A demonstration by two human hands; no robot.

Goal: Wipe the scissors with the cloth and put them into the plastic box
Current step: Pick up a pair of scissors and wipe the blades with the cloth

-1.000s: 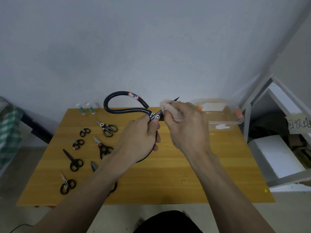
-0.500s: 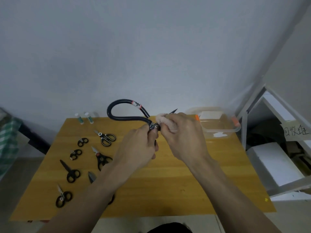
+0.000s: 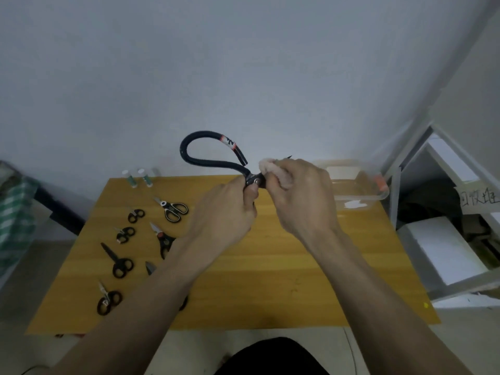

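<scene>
the left hand (image 3: pixel 226 212) is gripping the large black-handled scissors (image 3: pixel 213 161) at the pivot above the wooden table (image 3: pixel 270 280), while the right hand (image 3: pixel 300 196) is pinching the pink cloth (image 3: pixel 267 166) around the blades, just beside the clear plastic box (image 3: pixel 359 190).

Handwritten Chinese characters sit on a paper sign (image 3: pixel 479 199) at the right-hand shelf, cut by the frame edge; the first character reads 回. The scissors' red-and-white handle band (image 3: pixel 229 142) is too blurred to read.
</scene>
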